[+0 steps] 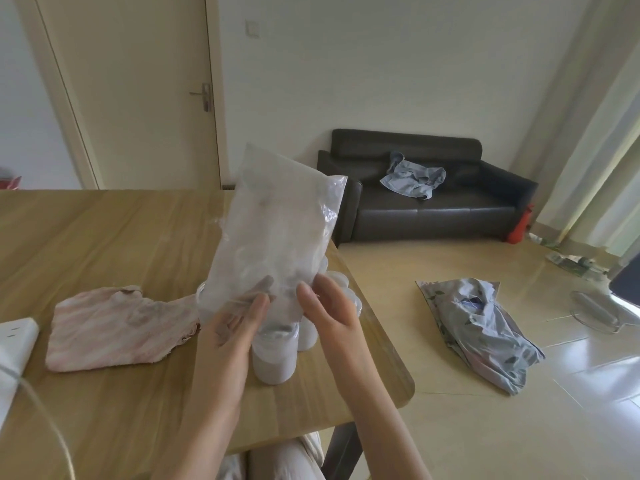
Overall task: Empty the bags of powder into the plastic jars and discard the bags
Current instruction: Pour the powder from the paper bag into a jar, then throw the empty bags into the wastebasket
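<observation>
A clear plastic bag (277, 230), dusted white inside, is held upside down with its lower end over a plastic jar (274, 358). The jar stands on the wooden table (104, 237) and holds pale powder. My left hand (239, 323) pinches the bag's lower left edge, thumb in front and fingers behind the plastic. My right hand (329, 310) grips the lower right edge the same way. More white-lidded jars (341, 289) stand behind, partly hidden by the bag and my right hand.
A pink striped cloth (117, 330) lies left of the jars. A white power strip (14, 344) with a cable sits at the table's left edge. The table's right edge runs close to the jars. A dark sofa (433, 199) and crumpled fabric (485, 327) are on the floor side.
</observation>
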Action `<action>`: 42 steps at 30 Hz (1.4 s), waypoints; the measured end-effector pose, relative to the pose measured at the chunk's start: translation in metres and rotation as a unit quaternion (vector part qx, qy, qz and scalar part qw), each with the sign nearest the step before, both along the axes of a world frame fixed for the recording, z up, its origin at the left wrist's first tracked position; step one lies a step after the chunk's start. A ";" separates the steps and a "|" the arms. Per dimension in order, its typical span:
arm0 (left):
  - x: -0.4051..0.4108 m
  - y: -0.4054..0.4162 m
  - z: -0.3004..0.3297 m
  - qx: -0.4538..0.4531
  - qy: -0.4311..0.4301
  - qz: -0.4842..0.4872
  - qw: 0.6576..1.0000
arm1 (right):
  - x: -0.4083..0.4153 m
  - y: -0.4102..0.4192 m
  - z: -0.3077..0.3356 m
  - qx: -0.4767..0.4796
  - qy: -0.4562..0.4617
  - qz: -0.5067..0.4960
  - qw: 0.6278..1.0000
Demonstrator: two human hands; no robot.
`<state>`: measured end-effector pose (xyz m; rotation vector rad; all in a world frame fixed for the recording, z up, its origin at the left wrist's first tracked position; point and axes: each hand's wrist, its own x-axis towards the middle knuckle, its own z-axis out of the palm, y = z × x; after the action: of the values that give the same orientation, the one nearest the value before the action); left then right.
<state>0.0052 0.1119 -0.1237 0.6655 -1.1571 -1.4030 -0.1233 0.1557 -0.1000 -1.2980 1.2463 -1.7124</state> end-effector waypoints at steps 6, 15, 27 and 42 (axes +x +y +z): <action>-0.005 0.011 0.007 -0.055 -0.105 -0.053 0.992 | -0.021 0.010 -0.008 -0.076 -0.016 -0.140 0.987; -0.022 0.043 0.004 -0.068 -0.265 -0.078 0.959 | -0.087 0.073 -0.033 -0.087 0.005 -0.264 0.961; -0.098 0.120 -0.065 -0.147 -0.399 -0.172 0.889 | -0.136 0.200 -0.140 0.012 0.000 -0.340 0.940; -0.151 0.165 -0.227 -0.055 -0.553 -0.268 0.787 | -0.143 0.278 -0.285 0.305 -0.119 -0.382 0.864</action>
<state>-0.1456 0.2773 -0.3507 1.2017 -2.4967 -1.3494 -0.2667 0.4335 -0.3851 -0.1905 2.0834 -1.6479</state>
